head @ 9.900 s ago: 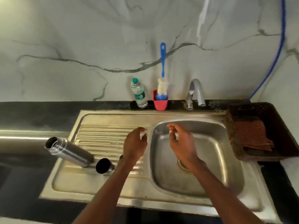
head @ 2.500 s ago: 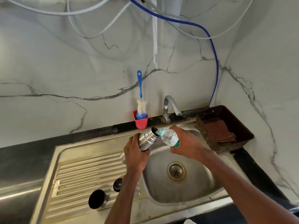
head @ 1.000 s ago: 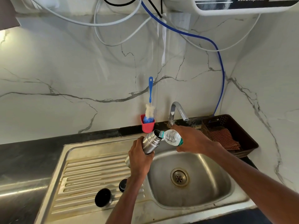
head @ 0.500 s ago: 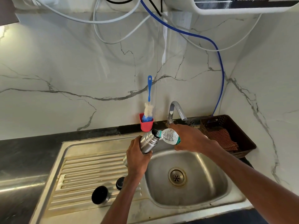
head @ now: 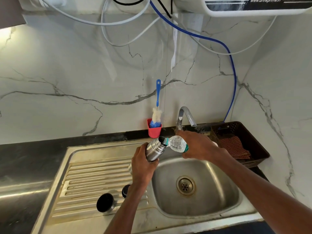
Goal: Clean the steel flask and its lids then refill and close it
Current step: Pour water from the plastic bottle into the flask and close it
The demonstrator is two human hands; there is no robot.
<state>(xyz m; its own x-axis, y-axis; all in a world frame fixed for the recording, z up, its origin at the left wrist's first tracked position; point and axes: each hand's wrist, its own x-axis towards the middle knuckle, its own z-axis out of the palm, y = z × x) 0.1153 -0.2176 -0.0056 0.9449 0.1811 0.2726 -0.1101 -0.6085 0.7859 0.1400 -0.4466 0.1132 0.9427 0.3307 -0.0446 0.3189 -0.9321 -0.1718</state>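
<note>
My left hand (head: pixel 141 164) grips the steel flask (head: pixel 154 148) around its body, tilted with its open mouth up and to the right, above the left edge of the sink basin (head: pixel 211 196). My right hand (head: pixel 197 146) holds a clear plastic water bottle (head: pixel 177 143) tipped on its side, its neck at the flask's mouth. The steel cup lid (head: pixel 105 202) stands on the ribbed drainboard (head: pixel 94 179) with its dark opening up. A small black inner lid (head: pixel 125 190) lies beside my left forearm, partly hidden.
A blue-handled bottle brush (head: pixel 157 105) stands in a red cup (head: pixel 154 130) at the wall. The tap (head: pixel 185 115) curves over the basin behind my hands. A brown basket (head: pixel 253 142) with a checked cloth (head: pixel 234 147) sits at right. Hoses hang from a wall unit (head: pixel 253 5) above.
Ten seconds ago the flask lay on the drainboard and the bottle stood at the wall; both are now held together over the sink. Over the last second the hands have barely moved.
</note>
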